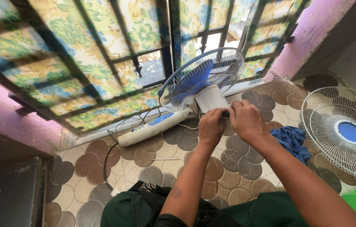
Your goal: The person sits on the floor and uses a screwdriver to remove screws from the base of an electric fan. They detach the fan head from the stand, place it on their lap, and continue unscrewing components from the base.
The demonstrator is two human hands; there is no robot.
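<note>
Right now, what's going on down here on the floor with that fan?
A person sitting on the patterned floor has a white and blue fan lying on its side in front of a barred window. Both hands are at the back of its motor housing: the left hand and the right hand grip a small dark part there, too hidden to identify. A detached white fan grille lies to the right, with a crumpled blue cloth beside it.

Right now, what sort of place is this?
Probably a room in a home: a patterned tile floor, a barred window with floral curtain, and both hands on a dismantled fan.
</note>
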